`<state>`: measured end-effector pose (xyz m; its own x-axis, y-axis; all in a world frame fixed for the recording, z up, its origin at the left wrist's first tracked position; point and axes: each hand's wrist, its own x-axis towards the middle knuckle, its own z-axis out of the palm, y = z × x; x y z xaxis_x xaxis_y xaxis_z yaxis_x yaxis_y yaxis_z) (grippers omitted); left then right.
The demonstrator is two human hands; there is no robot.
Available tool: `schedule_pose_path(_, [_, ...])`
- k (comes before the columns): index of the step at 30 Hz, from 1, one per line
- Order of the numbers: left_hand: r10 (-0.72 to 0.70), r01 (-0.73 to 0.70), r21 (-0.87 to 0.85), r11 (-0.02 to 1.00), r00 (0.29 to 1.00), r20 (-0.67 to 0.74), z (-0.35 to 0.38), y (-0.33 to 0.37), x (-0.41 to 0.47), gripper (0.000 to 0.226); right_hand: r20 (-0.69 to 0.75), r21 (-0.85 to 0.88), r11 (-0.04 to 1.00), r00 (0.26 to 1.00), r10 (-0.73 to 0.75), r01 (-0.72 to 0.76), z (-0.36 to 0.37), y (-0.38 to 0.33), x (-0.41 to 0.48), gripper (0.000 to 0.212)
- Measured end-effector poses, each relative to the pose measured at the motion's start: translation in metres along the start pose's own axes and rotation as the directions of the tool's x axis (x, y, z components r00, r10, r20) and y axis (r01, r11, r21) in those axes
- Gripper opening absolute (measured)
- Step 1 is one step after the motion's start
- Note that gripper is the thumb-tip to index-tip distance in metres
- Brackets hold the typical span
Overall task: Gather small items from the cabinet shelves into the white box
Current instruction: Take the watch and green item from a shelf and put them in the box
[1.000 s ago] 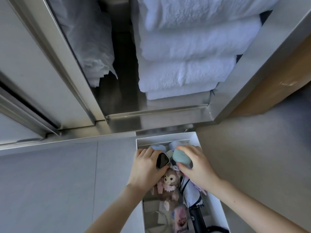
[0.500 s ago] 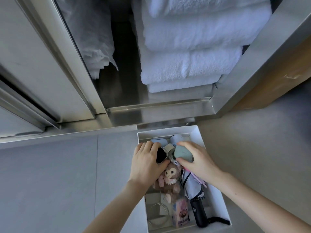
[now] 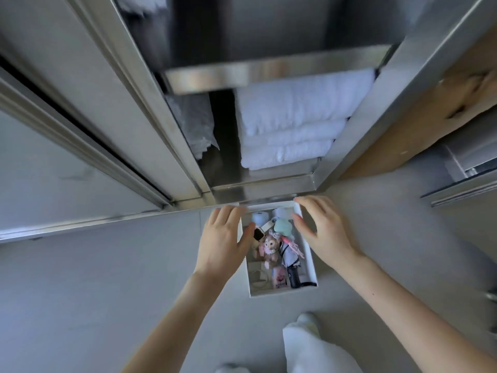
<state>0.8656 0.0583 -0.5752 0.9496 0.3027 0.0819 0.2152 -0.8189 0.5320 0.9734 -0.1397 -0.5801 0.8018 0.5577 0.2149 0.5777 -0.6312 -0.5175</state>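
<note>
The left hand (image 3: 222, 239) and the right hand (image 3: 321, 230) are being held spread, fingers loose, nothing being gripped, on either side of the white box (image 3: 309, 261). Between them, a smartwatch (image 3: 258, 233), a mint case (image 3: 283, 227) and a plush toy (image 3: 269, 249) are being contained in the box.

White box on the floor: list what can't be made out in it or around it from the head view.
- White box: left rim partly hidden by the left hand.
- Small pink carton: print too small to read.
- Towels: stack's top hidden by the blurred shelf edge.
- Right hand: motion-blurred; contact with the box unclear.
</note>
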Motion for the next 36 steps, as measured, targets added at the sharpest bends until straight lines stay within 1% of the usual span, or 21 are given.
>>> schedule_pose_path(3, [0.013, -0.013, 0.032, 0.999, 1.000, 0.013, -0.106, 0.065, -0.005, 0.039, -0.023, -0.043, 0.999, 1.000, 0.000, -0.001, -0.101, -0.068, 0.011, 0.036])
schedule_pose_path(5, [0.018, -0.018, 0.028, 0.999, 1.000, -0.002, -0.176, 0.108, -0.009, 0.040, -0.057, -0.064, 0.998, 0.998, -0.018, 0.014, -0.167, -0.112, 0.018, 0.035])
schedule_pose_path(9, [0.043, -0.042, 0.053, 0.998, 0.999, -0.011, -0.312, 0.192, -0.031, 0.043, -0.054, -0.090, 0.995, 0.997, -0.053, 0.048, -0.302, -0.202, 0.018, 0.037])
schedule_pose_path(12, [0.039, -0.037, 0.104, 0.994, 0.999, -0.017, -0.393, 0.240, -0.051, 0.047, -0.073, -0.086, 0.994, 0.994, -0.080, 0.074, -0.381, -0.260, 0.008, 0.040])
schedule_pose_path(14, [0.070, -0.063, 0.141, 0.988, 0.997, -0.041, -0.432, 0.261, -0.066, 0.051, -0.070, -0.090, 0.992, 0.993, -0.098, 0.091, -0.416, -0.290, -0.001, 0.042])
schedule_pose_path(17, [0.153, -0.132, 0.218, 0.967, 0.985, -0.083, -0.471, 0.278, -0.091, 0.059, -0.037, -0.144, 0.980, 0.989, -0.145, 0.139, -0.443, -0.323, -0.020, 0.050])
schedule_pose_path(19, [0.173, -0.146, 0.247, 0.958, 0.981, -0.092, -0.484, 0.281, -0.109, 0.062, -0.033, -0.191, 0.970, 0.987, -0.157, 0.148, -0.448, -0.337, -0.035, 0.055])
schedule_pose_path(23, [0.121, -0.099, 0.230, 0.968, 0.989, -0.085, -0.486, 0.272, -0.151, 0.061, -0.045, -0.178, 0.979, 0.994, -0.103, 0.094, -0.444, -0.351, -0.071, 0.058])
schedule_pose_path(28, [0.066, -0.053, 0.151, 0.987, 0.994, -0.082, -0.488, 0.263, -0.179, 0.058, -0.042, -0.133, 0.990, 0.998, -0.051, 0.045, -0.439, -0.368, -0.094, 0.055])
schedule_pose_path(32, [0.084, -0.069, 0.137, 0.988, 0.990, -0.109, -0.499, 0.265, -0.186, 0.053, -0.070, -0.099, 0.994, 0.997, -0.044, 0.037, -0.447, -0.384, -0.101, 0.053])
schedule_pose_path(36, [0.111, -0.093, 0.125, 0.988, 0.982, -0.152, -0.512, 0.275, -0.193, 0.046, -0.071, -0.097, 0.993, 0.994, -0.078, 0.071, -0.456, -0.390, -0.109, 0.043])
